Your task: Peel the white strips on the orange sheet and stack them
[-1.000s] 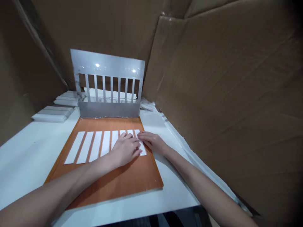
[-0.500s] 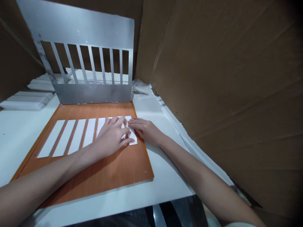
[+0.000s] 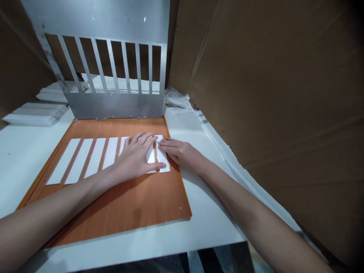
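An orange board point(image 3: 122, 201) lies on the table with a row of white strips point(image 3: 91, 161) set side by side across it. My left hand point(image 3: 135, 157) spreads over the right part of the row, thumb and fingertips at the two ends of the rightmost white strip point(image 3: 163, 159). Against that strip's right edge rest the fingers of my right hand point(image 3: 180, 151), stretched out and close together. A metal frame with slots point(image 3: 116, 106) stands raised at the board's far edge. Some strips are partly hidden under my left hand.
Stacks of white strips point(image 3: 34, 113) lie at the left on the white table point(image 3: 187, 129). Crumpled clear plastic point(image 3: 176, 98) sits behind the board's right corner. Brown cardboard walls point(image 3: 256, 76) rise at the back and right.
My left hand's fingers have spread wider, thumb and fingertips now at the rightmost strip's ends. My right hand stays at its right edge. The whole view has shifted slightly.
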`<state>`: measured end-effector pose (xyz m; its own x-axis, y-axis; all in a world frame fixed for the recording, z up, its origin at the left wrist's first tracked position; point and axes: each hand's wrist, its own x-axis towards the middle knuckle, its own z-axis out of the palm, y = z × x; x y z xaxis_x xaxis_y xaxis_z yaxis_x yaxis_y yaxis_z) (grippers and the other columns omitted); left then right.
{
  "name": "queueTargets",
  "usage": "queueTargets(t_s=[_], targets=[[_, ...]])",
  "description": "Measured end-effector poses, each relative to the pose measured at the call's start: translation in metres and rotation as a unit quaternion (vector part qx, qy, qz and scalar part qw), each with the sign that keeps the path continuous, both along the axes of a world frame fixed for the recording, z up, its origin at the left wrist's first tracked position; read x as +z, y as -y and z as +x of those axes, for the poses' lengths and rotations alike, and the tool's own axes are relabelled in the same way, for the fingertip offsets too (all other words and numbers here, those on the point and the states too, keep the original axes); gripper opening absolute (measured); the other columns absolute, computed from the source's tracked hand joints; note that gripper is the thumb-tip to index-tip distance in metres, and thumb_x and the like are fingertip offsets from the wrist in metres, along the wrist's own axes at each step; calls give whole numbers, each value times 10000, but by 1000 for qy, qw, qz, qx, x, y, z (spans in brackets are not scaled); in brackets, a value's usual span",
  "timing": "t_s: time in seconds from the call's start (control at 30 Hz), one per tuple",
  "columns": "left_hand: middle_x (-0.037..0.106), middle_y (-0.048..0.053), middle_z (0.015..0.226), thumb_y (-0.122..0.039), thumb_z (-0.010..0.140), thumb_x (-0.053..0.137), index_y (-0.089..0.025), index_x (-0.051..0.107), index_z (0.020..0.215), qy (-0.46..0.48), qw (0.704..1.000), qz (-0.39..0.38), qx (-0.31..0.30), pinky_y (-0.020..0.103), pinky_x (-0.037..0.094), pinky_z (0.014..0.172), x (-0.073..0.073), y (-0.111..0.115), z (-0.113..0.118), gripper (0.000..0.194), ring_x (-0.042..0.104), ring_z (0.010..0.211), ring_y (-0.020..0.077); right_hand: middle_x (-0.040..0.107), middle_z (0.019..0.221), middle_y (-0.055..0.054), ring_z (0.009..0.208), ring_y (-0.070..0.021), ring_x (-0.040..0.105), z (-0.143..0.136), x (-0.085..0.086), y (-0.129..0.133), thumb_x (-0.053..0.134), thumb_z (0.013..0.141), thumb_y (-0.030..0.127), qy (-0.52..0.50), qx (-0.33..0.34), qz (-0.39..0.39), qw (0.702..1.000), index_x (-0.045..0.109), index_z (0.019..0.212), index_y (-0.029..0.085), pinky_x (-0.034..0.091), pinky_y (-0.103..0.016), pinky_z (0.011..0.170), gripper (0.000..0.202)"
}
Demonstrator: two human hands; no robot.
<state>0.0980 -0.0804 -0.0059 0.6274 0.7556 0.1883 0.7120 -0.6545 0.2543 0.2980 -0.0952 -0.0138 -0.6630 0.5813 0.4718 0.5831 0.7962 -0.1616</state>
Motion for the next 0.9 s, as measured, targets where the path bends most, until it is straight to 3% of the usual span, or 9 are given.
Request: queueTargets(t_s=[0.23,0.63,0.9], targets=[[375,33,1418,-605,801,432,-197,403,1327,-22,999,-22,-25,463,204,1019,1,-1,-1,666,270,1300,301,645,1074,-109,1090,-188,569,-1,6,0,330,910,135,47,0,18,999,617,1017,128,470,-406,979,306],[388,34,1408,-593,809,429,-195,387,1347,-30,999,-27,-18,469,177,1036,3,1,-1,671,262,1316,288,627,1122,-129,1097,-190,565,0,0,-1,339,912,129,32,2,26,999,618,1028,105,449,-396,1003,303],[394,33,1404,-615,788,448,-200,406,1337,-24,999,-14,-17,473,160,1046,-1,-1,-2,689,276,1308,294,654,1060,-77,1072,-182,578,0,-1,-1,365,901,120,21,-1,6,1000,620,1017,166,469,-428,977,284]])
